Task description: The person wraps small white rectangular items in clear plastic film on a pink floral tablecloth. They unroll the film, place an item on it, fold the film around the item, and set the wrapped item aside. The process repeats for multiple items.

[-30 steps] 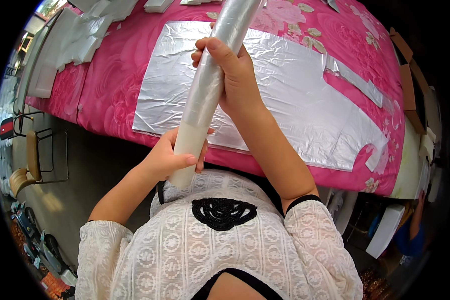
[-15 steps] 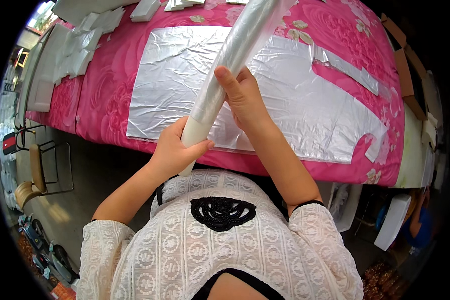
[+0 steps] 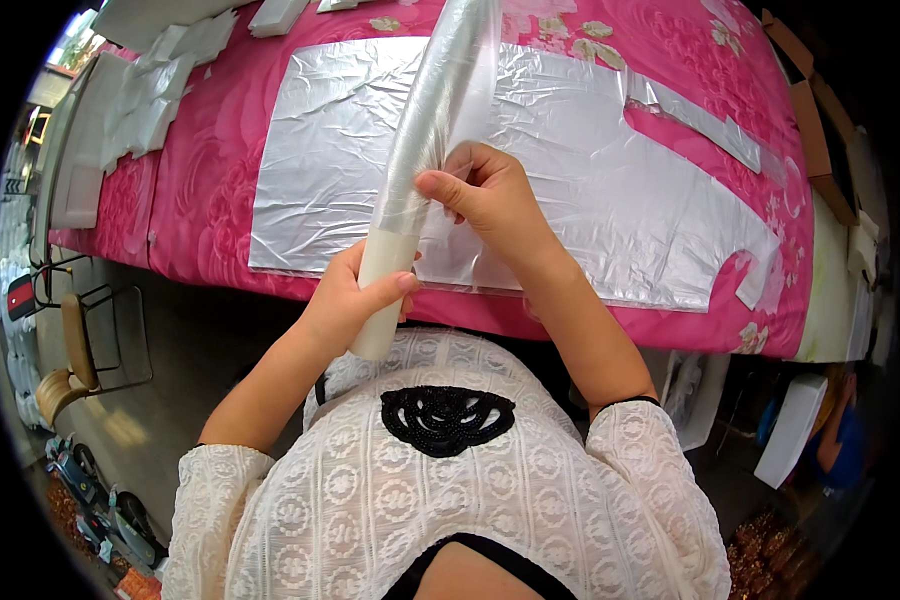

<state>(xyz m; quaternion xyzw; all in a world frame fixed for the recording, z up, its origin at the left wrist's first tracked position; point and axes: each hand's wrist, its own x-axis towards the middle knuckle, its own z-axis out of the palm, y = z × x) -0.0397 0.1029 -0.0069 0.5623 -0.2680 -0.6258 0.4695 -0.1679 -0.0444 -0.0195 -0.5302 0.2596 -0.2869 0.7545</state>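
The left hand (image 3: 348, 298) is grasping the roll (image 3: 415, 150) by its bare near end, while the right hand (image 3: 495, 205) is pinching loose film (image 3: 478, 105) at its right side; the roll is slanting over the pink cloth's (image 3: 200, 200) near edge, and a silver sheet (image 3: 610, 200) is lying beyond

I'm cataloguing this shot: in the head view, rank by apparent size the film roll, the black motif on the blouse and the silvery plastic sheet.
1. Silvery plastic sheet
2. Film roll, perhaps enlarged by nearness and reaching the picture's top edge
3. Black motif
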